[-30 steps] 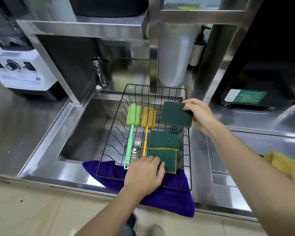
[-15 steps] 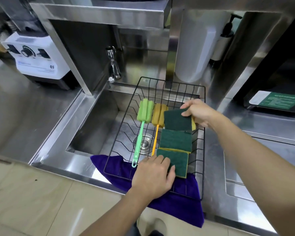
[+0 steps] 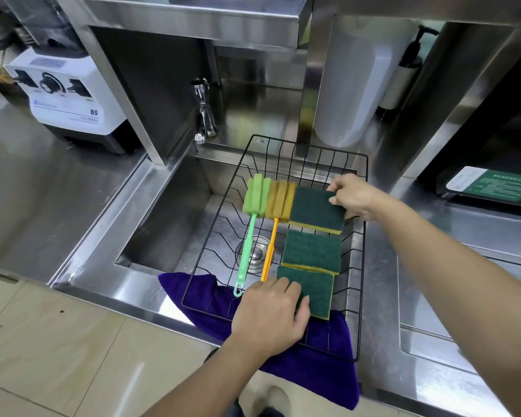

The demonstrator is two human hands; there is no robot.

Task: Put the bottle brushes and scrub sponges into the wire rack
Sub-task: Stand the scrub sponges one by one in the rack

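Fingers (image 3: 337,188) of right hand (image 3: 355,197) grip far sponge (image 3: 316,210) in rack (image 3: 363,236).

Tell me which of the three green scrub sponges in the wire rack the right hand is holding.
The farthest scrub sponge, at the rack's back beside the orange bottle brush. The right hand grips its far edge; the left hand rests on the nearest sponge.

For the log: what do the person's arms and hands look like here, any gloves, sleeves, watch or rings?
Both hands are bare: no gloves on the left hand or the right hand. Both forearms are uncovered as far as the frame shows, so no sleeves appear. No watch, bracelet or band shows at either wrist, and no rings on the visible fingers. No markings or tape.
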